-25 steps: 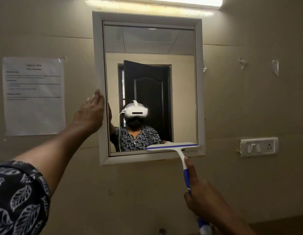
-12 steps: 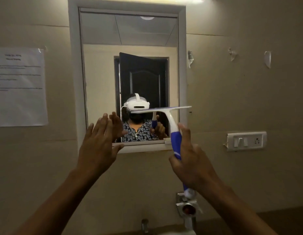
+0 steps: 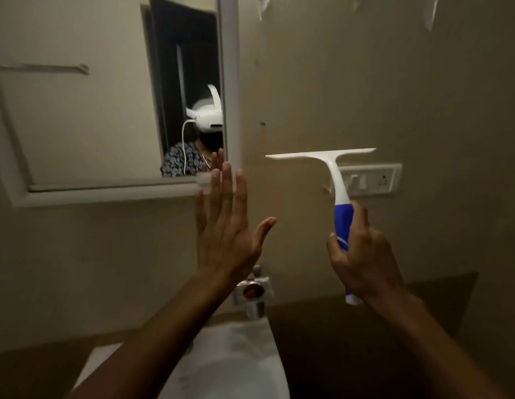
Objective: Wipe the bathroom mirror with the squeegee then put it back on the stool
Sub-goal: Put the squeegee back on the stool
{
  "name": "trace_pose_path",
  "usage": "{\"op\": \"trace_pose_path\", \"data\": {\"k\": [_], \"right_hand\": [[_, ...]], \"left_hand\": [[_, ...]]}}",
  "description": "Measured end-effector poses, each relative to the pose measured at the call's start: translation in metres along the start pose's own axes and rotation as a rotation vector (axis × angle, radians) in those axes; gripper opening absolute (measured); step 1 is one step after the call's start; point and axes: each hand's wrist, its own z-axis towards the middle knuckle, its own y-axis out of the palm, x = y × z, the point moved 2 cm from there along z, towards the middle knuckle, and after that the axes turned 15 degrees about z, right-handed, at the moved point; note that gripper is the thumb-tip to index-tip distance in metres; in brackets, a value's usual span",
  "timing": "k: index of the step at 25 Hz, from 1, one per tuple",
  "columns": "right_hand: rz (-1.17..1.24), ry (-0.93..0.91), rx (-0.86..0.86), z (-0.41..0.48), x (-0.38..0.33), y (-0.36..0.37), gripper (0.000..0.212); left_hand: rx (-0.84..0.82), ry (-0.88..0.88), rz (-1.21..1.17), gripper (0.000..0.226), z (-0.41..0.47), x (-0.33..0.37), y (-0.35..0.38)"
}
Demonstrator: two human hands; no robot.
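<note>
At centre right the squeegee (image 3: 336, 175) is being gripped by the right hand (image 3: 362, 254); the left hand (image 3: 224, 234) is being held flat and empty. With no stool in view, a missed set-down is being risked.

Dim, yellowish lighting is recorded throughout. Motion blur is noted at the fingertips of the left hand (image 3: 224, 237) and along the mirror frame (image 3: 229, 67). The washbasin (image 3: 239, 367) is rendered soft and featureless.

Right hand (image 3: 365, 263) grips the squeegee (image 3: 334, 180) upright, off the mirror (image 3: 106, 110) — left hand (image 3: 227, 223) raised flat, fingers (image 3: 226, 182) straight.
</note>
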Motion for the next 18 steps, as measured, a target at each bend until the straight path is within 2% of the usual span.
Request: {"op": "trace_pose_path", "data": {"k": [4,9,12,18], "right_hand": [[-0.04,0.091,-0.029,-0.023,0.069,-0.01,0.057],[-0.06,0.194,-0.149,-0.06,0.149,-0.003,0.061],[-0.067,0.266,-0.197,-0.093,0.197,0.009,0.057],[-0.025,0.522,-0.359,-0.184,0.286,0.05,0.047]], "left_hand": [[-0.095,0.087,-0.088,0.087,-0.031,0.084,0.041],[-0.244,0.172,-0.143,0.086,-0.075,0.151,0.093],[-0.357,0.162,-0.197,0.086,-0.113,0.183,0.124],[-0.702,0.066,-0.337,0.086,-0.222,0.234,0.182]]}}
